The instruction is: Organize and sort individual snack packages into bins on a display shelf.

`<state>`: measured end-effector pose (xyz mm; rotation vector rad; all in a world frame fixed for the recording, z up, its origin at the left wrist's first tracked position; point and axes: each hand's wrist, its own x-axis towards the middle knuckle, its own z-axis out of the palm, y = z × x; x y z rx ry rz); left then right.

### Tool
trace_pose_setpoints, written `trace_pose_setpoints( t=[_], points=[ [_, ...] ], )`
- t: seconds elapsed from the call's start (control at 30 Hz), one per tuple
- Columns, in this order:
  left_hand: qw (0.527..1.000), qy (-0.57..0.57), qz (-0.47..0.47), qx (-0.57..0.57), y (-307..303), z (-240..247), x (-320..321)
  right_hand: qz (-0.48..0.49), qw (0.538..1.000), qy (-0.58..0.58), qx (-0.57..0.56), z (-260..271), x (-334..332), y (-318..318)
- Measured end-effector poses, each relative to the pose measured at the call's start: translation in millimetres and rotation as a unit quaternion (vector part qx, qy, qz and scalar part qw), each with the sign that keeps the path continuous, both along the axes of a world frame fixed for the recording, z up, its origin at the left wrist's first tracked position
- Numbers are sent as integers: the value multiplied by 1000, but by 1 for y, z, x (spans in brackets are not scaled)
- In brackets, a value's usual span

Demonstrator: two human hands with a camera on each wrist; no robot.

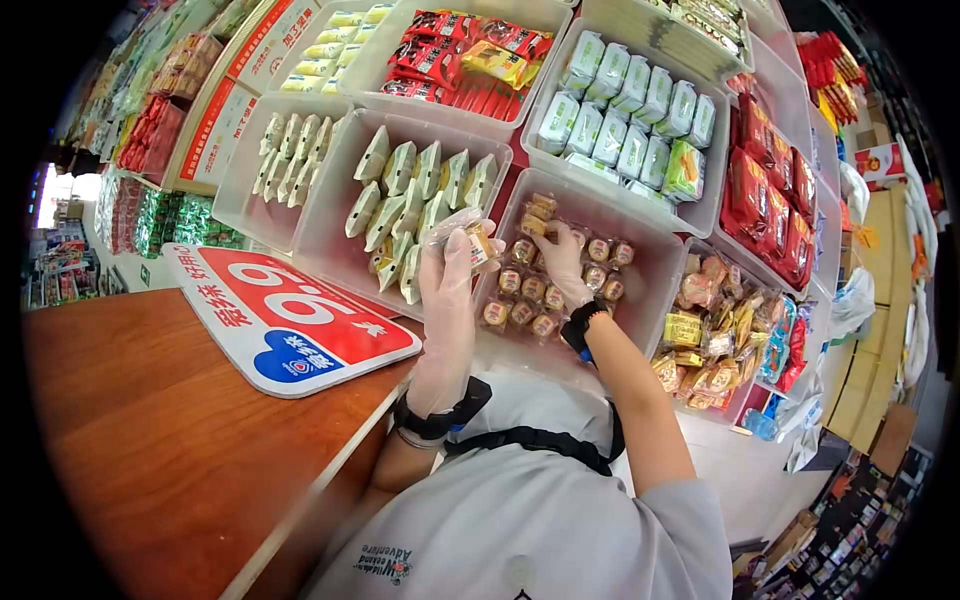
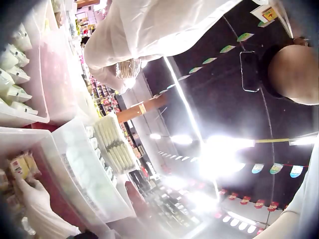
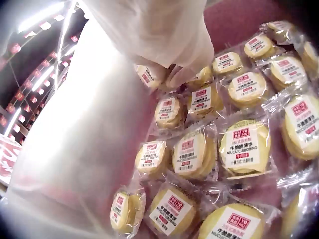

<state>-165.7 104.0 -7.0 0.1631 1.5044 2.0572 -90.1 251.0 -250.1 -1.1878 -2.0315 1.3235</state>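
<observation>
The gloved left hand is raised beside the biscuit bin and grips a clear-wrapped biscuit packet. From the left wrist view, that hand has its fingers curled round the packet. Reaching down into the bin, the gloved right hand pinches a round biscuit packet near the bin's far left corner. Its fingertips are partly hidden behind the hand in the right wrist view. Rows of labelled round biscuit packets lie below it.
Left of the biscuit bin is a bin of pale green-white packets. Beyond are green-and-white packs and red packs; mixed snacks lie to the right. A price sign rests on the wooden counter.
</observation>
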Motion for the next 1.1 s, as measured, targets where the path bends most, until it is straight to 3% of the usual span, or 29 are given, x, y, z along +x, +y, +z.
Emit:
trace_pose_setpoints(
  t=[0.17,0.57,0.8,0.97,1.1],
  points=[
    [1000,-11,3,3,0,-2,0,-26,999,20,-15,-3,-5,-4],
    [1000,-8,6,-1,1,-1,1,-9,998,-58,19,19,-3,-3],
    [1000,0,-11,3,1,-1,1,38,995,-72,-53,30,1,-4],
    [1000,4,-19,-8,0,0,0,32,985,-157,-71,25,-1,-6],
    [1000,-15,-4,-15,2,11,6,47,978,-178,-98,61,6,-5]
  ],
)
